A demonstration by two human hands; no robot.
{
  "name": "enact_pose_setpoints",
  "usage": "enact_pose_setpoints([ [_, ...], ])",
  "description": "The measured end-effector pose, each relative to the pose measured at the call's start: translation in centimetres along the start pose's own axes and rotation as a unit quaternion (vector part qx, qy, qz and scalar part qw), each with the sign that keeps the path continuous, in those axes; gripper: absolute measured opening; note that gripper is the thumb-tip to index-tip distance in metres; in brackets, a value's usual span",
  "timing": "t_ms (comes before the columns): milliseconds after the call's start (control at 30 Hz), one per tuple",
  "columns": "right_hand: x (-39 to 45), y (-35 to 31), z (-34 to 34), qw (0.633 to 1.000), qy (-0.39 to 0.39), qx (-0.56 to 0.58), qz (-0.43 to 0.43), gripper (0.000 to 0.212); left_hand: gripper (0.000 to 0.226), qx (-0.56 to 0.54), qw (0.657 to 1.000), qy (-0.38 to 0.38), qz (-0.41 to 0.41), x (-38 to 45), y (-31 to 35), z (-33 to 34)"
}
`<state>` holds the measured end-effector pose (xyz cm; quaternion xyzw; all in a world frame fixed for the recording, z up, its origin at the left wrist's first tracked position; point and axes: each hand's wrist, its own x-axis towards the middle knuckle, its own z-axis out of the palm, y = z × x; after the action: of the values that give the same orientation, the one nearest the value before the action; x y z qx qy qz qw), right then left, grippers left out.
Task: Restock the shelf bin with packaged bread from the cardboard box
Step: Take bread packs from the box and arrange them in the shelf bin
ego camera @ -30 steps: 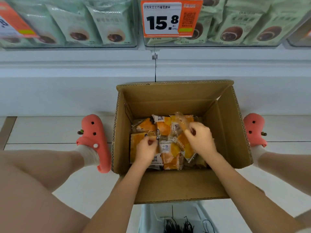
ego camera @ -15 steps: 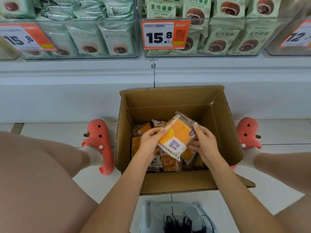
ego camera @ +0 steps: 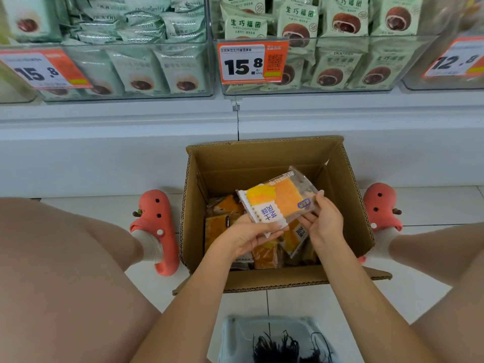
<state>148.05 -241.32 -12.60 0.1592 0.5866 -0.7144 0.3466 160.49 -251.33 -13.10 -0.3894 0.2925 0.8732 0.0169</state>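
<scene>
1. A bread packet (ego camera: 277,203) is pinched at its near-left corner by the left hand (ego camera: 246,235) and at its right edge by the right hand (ego camera: 323,222), fingers curled on the wrapper.
2. Below the grip, more packets (ego camera: 264,254) are seen in the cardboard box (ego camera: 351,205); the held packet is clear of them.
3. Step judged: lifting out. A carry up and beyond the grip to a shelf bin (ego camera: 314,85) is called for.
4. Beyond: price tag (ego camera: 251,62) reads "15.8"; green packs (ego camera: 298,20) read "生巧福团".

The box (ego camera: 264,163) is brown. The bread pack (ego camera: 277,199) is orange and yellow with a white part and purple writing. The shoes (ego camera: 157,229) are pink-red with dark dots. The shelf packs (ego camera: 337,40) are pale green. The price tag (ego camera: 252,62) is orange and white with black numbers.
</scene>
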Motion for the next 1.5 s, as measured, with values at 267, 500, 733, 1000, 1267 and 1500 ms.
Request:
enact_pose_setpoints([
  [267, 0.7, -2.2, 1.3, 0.997, -0.035, -0.004, -0.066, 0.029, 0.037, 0.076, 0.994, -0.070, -0.018, -1.2, 1.0, -0.6],
  [500, -0.3, -8.1, 3.7, 0.965, -0.121, -0.158, -0.170, 0.022, 0.046, 0.011, 0.986, 0.037, 0.163, -1.7, 4.1, -2.0],
  [733, -3.6, -10.3, 5.8, 0.886, -0.284, -0.349, -0.113, 0.025, 0.045, 0.112, 0.987, -0.017, 0.116, -4.7, 5.6, 1.7],
  [1000, -4.5, -8.9, 3.0, 0.918, -0.300, -0.261, -0.004, 0.064, 0.043, -0.134, 0.958, -0.044, 0.250, -3.9, 5.5, 2.6],
  [1267, -7.1, -10.2, 8.1, 0.943, -0.317, -0.062, -0.086, 0.039, 0.048, -0.030, 0.925, -0.052, 0.375, -6.4, 11.2, 7.3],
  [1500, -9.4, -21.2, 10.7, 0.907, -0.335, -0.107, -0.230, 0.020, 0.024, 0.123, 0.860, -0.037, 0.494, -12.9, 19.5, 11.0],
])
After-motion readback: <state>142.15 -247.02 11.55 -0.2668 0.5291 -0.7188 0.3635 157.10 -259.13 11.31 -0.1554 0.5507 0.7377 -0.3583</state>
